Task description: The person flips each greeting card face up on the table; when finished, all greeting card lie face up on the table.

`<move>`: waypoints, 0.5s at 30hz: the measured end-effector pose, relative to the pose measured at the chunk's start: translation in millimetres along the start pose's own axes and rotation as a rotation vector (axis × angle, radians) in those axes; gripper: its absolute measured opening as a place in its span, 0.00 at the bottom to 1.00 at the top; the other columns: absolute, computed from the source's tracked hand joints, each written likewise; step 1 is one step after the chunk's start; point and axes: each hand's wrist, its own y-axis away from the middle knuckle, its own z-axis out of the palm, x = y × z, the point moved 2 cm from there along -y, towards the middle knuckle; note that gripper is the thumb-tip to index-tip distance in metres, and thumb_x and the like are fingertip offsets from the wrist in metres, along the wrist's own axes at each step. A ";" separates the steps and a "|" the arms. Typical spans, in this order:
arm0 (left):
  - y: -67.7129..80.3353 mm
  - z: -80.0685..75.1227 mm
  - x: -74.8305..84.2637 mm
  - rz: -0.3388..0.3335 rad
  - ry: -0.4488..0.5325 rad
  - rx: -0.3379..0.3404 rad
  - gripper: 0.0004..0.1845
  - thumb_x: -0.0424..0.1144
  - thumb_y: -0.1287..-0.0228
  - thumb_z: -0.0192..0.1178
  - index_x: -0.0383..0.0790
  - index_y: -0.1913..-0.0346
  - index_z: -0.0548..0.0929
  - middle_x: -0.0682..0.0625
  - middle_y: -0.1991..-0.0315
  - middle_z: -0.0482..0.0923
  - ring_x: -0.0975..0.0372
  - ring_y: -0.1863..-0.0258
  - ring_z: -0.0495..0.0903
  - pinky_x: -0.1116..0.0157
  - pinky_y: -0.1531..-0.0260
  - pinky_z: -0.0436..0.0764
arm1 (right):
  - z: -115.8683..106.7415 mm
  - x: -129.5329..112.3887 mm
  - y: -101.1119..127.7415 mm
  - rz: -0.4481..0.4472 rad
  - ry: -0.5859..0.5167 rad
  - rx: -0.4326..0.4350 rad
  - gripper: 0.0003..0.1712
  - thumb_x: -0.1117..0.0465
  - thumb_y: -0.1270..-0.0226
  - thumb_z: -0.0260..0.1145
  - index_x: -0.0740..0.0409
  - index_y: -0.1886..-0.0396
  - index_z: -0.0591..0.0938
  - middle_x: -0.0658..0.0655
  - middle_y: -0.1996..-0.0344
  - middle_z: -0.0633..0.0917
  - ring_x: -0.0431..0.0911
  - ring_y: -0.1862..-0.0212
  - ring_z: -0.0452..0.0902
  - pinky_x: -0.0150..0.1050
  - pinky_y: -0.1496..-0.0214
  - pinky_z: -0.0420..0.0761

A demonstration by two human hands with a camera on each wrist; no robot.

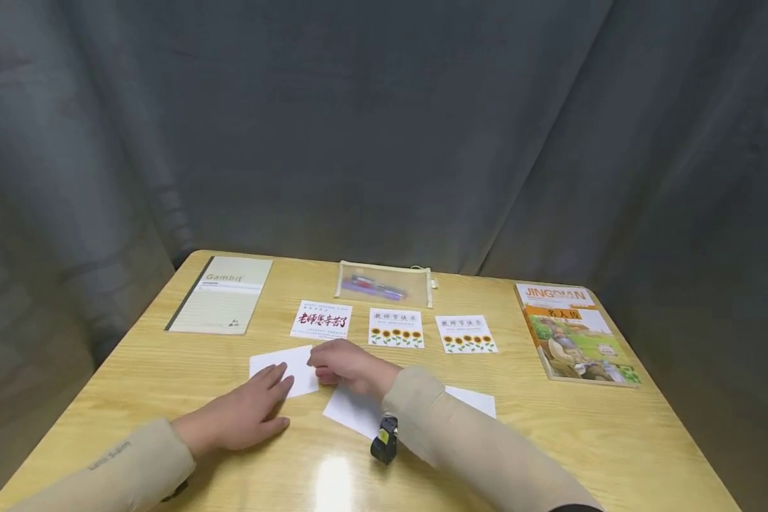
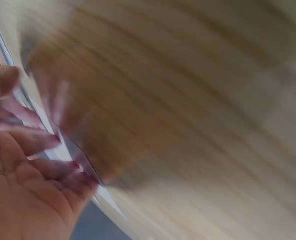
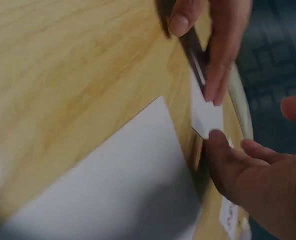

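Observation:
A small blank white card (image 1: pixel 303 361) lies in front of me, left of the middle. My left hand (image 1: pixel 246 412) rests with extended fingers on its left part, thumb spread on the wood. At the card's right end, my right hand (image 1: pixel 352 366) holds the edge with bent fingers; in the right wrist view its thumb (image 3: pixel 218 137) is right at the card's corner. Beneath my right forearm lies a larger white sheet (image 1: pixel 352 411), partly hidden by the sleeve. In the left wrist view, the left fingers (image 2: pixel 43 142) are over a white paper edge.
Beyond the hands, a card with red writing (image 1: pixel 322 320) and two sunflower cards (image 1: pixel 395 328) (image 1: pixel 466 334) form a row. A zip pouch with pens (image 1: pixel 384 284) lies behind them. A notebook (image 1: pixel 224 295) is at left, an illustrated book (image 1: pixel 576 334) at right on the wooden table (image 1: pixel 550 441).

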 end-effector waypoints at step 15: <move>-7.6 -3.5 6.4 -0.078 0.058 0.073 0.36 0.42 0.33 0.67 0.20 0.32 0.70 0.21 0.31 0.63 0.30 0.31 0.64 0.36 0.33 0.66 | 6.8 -1.3 -4.3 -0.008 -0.106 0.137 0.20 0.70 0.31 0.63 0.71 0.41 0.79 0.61 0.57 0.85 0.44 0.61 0.81 0.38 0.50 0.86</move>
